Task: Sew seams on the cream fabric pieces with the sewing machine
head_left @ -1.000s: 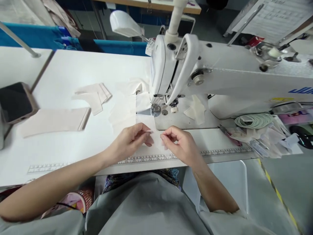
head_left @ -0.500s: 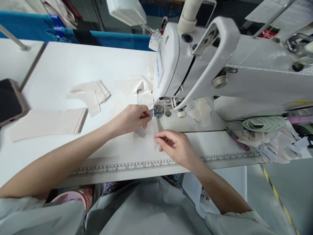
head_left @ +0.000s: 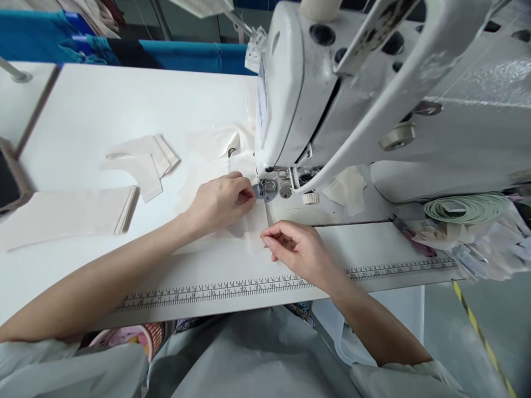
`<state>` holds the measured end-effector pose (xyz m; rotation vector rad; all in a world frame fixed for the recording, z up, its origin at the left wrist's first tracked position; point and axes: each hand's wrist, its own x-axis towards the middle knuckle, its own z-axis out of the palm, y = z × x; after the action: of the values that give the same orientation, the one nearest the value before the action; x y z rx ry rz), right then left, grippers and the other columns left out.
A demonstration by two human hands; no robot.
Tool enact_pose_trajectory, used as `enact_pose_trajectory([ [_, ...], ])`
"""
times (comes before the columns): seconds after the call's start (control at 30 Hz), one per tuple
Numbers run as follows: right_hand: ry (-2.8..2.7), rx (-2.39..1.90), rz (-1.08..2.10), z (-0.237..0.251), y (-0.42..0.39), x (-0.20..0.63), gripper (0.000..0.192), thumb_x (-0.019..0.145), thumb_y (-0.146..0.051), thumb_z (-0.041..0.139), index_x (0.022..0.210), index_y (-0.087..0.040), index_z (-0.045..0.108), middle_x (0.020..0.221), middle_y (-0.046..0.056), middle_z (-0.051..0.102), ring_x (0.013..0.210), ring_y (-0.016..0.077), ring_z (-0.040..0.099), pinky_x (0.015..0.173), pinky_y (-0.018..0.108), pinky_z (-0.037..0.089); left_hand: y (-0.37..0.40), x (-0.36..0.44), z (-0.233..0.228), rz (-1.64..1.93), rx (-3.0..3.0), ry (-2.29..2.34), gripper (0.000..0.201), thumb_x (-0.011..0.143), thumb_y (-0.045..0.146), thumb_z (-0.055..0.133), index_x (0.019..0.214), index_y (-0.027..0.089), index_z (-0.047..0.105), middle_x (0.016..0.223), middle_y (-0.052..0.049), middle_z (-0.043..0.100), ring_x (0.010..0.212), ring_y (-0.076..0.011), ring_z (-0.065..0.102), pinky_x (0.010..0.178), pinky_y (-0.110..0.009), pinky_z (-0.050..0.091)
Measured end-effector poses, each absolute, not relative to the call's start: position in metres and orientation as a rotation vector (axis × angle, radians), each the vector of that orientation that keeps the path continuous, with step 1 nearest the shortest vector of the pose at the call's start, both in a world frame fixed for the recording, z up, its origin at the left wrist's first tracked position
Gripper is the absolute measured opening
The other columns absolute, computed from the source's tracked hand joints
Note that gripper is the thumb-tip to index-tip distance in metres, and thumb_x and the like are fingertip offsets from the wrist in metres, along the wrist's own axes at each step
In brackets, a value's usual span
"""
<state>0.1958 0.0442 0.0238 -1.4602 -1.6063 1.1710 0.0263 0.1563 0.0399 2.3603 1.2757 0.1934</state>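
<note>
Tabletop: white tabletop (head_left: 124,110) with a printed ruler strip (head_left: 215,288) along its near edge; blue cloth hangs behind it.
Machine: white sewing machine (head_left: 373,99) fills the upper right, its presser foot (head_left: 267,189) just above the plate.
Cloth piece: small pale cloth piece (head_left: 254,224) lies flat on the tabletop, its far end at the presser foot; whether it sits under the foot is hard to tell.
Left hand: left hand (head_left: 218,202) rests on the cloth piece, grip narrow, fingertips pinching its far edge right beside the presser foot.
Right hand: right hand (head_left: 296,251) sits nearer the ruler strip, grip narrow, thumb and forefinger pinching the near right edge of the cloth piece.
Left side: folded cloth stack (head_left: 66,213) and cut cloth shapes (head_left: 141,160) lie well apart from the hands.
Right side: coil of green tape (head_left: 464,209) among scraps.
</note>
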Motion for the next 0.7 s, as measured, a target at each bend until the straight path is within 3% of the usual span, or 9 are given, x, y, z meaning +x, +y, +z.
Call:
enact_pose_trajectory([
  [0.33, -1.626, -1.499, 1.160, 0.0212, 0.0436, 0.1966, 0.008, 0.087, -0.023, 0.056, 0.082, -0.020, 0.061, 0.064, -0.004, 0.060, 0.050, 0.0082, 0.057, 0.049, 0.019, 0.045, 0.1582, 0.0277, 0.0394, 0.148, 2.368, 1.285, 0.017, 0.082, 0.027, 0.051, 0.084, 0.019, 0.066, 0.095, -0.001, 0.064, 0.076, -0.0165, 0.061, 0.058, -0.025, 0.039],
  [0.7, -1.801, -1.545, 0.984, 0.0267, 0.0421, 0.1976, 0.013, 0.091, -0.025, 0.052, 0.086, -0.020, 0.062, 0.070, -0.001, 0.060, 0.058, 0.0097, 0.054, 0.053, 0.021, 0.042, 0.1581, 0.0289, 0.0366, 0.153, 2.372, 1.296, 0.018, 0.081, 0.029, 0.051, 0.081, 0.019, 0.065, 0.095, -0.002, 0.065, 0.075, -0.0166, 0.061, 0.059, -0.025, 0.042],
])
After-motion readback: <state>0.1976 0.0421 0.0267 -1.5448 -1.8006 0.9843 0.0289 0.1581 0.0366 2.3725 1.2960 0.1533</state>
